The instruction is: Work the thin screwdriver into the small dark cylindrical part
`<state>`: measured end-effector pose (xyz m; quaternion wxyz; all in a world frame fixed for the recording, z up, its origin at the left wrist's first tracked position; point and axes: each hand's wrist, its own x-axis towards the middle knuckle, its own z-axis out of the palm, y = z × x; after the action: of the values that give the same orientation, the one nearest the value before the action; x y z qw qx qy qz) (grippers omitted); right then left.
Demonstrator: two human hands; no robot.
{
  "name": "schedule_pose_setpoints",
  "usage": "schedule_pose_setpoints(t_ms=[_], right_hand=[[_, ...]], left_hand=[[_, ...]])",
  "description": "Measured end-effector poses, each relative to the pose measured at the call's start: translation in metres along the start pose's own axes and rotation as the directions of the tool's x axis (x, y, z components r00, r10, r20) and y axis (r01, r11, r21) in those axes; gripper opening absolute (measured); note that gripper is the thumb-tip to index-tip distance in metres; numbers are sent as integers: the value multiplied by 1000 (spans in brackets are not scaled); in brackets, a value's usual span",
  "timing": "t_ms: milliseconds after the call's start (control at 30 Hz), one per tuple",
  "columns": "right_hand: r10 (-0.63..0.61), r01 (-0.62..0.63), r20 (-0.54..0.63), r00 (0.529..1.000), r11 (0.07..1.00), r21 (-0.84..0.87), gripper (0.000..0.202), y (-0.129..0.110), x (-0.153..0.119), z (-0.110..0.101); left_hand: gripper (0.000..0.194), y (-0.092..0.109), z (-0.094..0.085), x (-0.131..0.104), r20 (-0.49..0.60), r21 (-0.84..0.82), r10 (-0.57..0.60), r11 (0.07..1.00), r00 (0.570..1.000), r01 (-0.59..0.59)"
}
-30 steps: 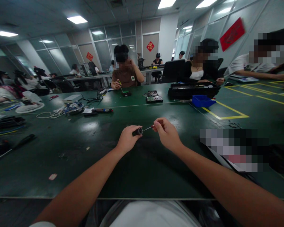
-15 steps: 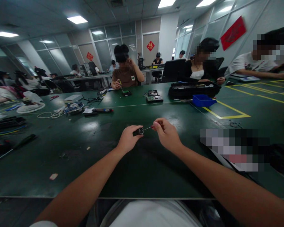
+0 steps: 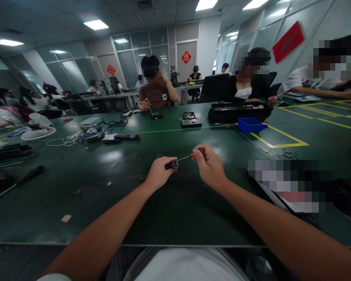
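Above the green table (image 3: 111, 218), my left hand (image 3: 159, 173) is closed around a small black cylindrical part (image 3: 172, 164), whose round, light-rimmed end faces right. What the part is exactly I cannot make out. My right hand (image 3: 208, 166) is closed on the dark red handle of a thin screwdriver (image 3: 185, 158). Its metal shaft points left, the tip at the rim of the cylinder's end; whether it goes inside I cannot tell. Fingers hide most of the handle and much of the cylinder.
At right lies a blurred-out flat item (image 3: 283, 187). A blue bin (image 3: 251, 125) stands before a long black housing (image 3: 240, 112). Opened drives (image 3: 191, 120) lie beyond my hands. A pen-shaped tool (image 3: 127, 136), cables and a large screwdriver (image 3: 32, 175) are leftward. Co-workers sit opposite.
My right hand has shifted slightly to the right with the screwdriver, so a little more of the shaft shows. My left hand and the black cylinder have hardly moved.
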<state>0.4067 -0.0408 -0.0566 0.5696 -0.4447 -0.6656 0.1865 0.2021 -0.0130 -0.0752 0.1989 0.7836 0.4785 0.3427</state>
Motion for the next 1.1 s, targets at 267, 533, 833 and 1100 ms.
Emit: schedule_pose_setpoints(t_ms=[267,533,833,1100], right_hand=[[-18,29,111,994,995,-94,17,-2,-1,2],[-2,15,87,996,988,-157,17,-6,2,-1],[-36,60,118,992,976,-209,17,-9,3,-2],[-4,42,119,993,946,-321,16,-1,5,-3]], left_hand=[[44,-2,1,-1,21,9,13,1000,1000,-14],[43,-2,1,-1,21,40,29,999,999,-30],[42,-2,1,0,25,52,21,998,999,-22],[42,0,0,-1,30,22,-4,1000,1000,4]])
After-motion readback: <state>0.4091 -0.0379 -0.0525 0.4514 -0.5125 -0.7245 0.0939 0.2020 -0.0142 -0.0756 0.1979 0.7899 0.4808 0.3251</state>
